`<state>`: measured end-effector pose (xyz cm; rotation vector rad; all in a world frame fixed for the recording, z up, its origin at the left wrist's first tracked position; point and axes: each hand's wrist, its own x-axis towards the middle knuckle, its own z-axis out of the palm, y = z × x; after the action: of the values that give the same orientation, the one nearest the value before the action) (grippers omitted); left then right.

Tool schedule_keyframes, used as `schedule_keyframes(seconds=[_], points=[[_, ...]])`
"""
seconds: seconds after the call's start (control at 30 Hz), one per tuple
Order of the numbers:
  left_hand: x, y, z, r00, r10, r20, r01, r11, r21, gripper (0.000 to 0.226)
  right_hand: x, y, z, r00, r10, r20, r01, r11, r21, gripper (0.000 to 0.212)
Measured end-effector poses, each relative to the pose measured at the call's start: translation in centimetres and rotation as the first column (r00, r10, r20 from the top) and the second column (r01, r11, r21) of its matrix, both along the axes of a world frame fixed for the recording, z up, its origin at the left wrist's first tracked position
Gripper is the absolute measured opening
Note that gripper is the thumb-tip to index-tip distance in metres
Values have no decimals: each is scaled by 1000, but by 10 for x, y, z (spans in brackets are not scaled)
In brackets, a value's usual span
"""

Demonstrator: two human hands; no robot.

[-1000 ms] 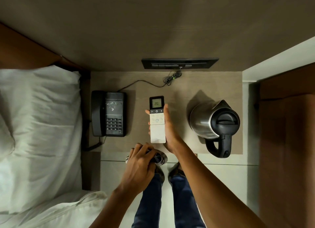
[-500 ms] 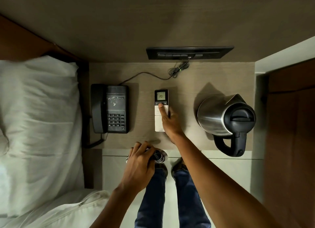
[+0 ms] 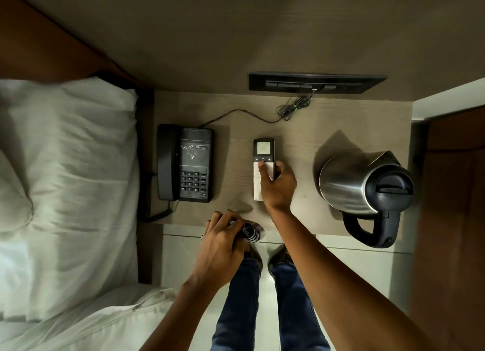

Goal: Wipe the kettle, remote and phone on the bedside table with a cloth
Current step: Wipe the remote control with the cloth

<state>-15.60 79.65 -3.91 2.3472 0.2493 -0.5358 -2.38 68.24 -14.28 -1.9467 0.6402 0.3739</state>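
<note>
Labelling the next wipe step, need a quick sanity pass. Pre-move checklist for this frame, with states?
1. Cloth in hand: ok, the left hand is closed around a bunched black-and-white striped cloth at the front edge of the wooden bedside table.
2. White remote with dark display flat on the table: ok.
3. Right hand clear of the remote: not ok, a fingertip rests by its power button.
4. Black corded desk phone reachable, handset cradled: ok.
5. Stainless steel kettle with black lid and handle upright, lid shut: ok.
6. Which items are already wiped: cannot tell.
</note>
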Motion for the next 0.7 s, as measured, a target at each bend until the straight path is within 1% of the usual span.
schedule_keyframes(seconds=[0.2,0.33,0.47,0.6,0.7], points=[[4,18,6,996,86,33,-87,996,8,32,-2,5,8,999,-33,2,33,998,-52,33],[7,30,9,994,99,52,-99,995,10,27,-2,7,12,999,-33,-11,32,996,-87,37],[7,37,6,990,119,73,-121,993,12,28,-2,9,16,999,11,-43,-19,982,-188,43],[5,40,4,989,134,56,-135,991,16,28,-3,9,17,999,17,-52,-28,975,-222,46],[5,45,6,988,145,58,-146,989,2,33,-5,11,19,998,29,-53,-41,969,-242,47]])
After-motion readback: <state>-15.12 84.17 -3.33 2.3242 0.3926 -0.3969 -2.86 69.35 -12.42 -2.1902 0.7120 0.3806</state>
